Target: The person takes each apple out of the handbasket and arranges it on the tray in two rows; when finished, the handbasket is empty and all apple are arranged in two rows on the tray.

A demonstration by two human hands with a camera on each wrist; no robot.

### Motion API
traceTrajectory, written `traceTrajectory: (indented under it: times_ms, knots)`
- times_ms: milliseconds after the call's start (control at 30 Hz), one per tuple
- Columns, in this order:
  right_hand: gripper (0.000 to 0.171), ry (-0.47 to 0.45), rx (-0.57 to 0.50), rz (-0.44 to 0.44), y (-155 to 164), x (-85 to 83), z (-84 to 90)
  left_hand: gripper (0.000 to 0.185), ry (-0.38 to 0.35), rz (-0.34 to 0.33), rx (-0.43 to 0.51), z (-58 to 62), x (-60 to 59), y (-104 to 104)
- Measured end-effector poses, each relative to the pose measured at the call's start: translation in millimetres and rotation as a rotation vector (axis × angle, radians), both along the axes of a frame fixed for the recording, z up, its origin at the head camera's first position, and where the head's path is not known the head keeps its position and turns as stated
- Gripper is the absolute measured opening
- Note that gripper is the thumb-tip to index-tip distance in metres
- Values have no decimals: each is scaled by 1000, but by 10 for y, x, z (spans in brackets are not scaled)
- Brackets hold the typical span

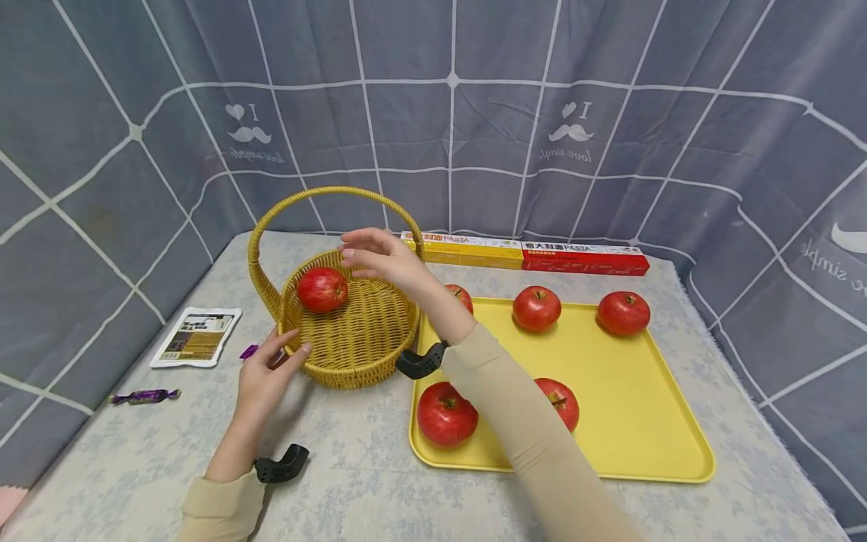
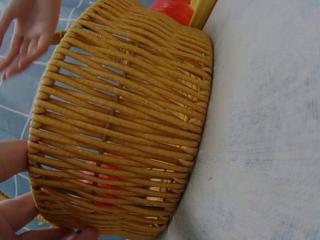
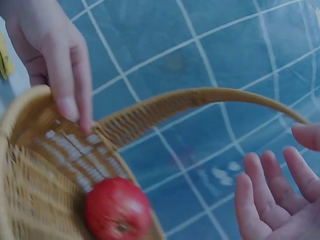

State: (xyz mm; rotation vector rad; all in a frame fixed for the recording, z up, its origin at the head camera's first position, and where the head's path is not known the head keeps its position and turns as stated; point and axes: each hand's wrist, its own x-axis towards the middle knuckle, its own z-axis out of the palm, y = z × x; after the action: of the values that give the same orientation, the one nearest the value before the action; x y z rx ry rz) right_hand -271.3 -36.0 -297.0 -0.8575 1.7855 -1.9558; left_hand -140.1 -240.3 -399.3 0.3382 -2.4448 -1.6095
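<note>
A golden wicker basket with a tall arched handle stands on the table, left of a yellow tray. One red apple lies inside it against the left wall. My left hand holds the basket's near-left rim, fingers and thumb on either side of the weave, as the left wrist view also shows. My right hand hovers over the basket's far right part, under the handle arch, its fingers spread and nothing in them. In the right wrist view its palm shows bare.
Several red apples sit on the tray, some partly hidden by my right arm. Yellow and red pasta boxes lie along the back. At left are a white-edged packet and a purple-wrapped candy. A grey curtain hangs behind.
</note>
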Motion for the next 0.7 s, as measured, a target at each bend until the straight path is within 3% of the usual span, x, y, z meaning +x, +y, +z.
traceTrajectory:
  times_ms: [267,433,700]
  knots:
    - [36,0,72,-190,-452,-8,-340,53,4,0,5,-22,3,4]
    - [43,76,241,-269,-598,-24,-581,53,7,-7,2,-16,5,6]
    - [54,147,476,-125,-655,-85,-816,52,26,-9,-9,-6,-9,1]
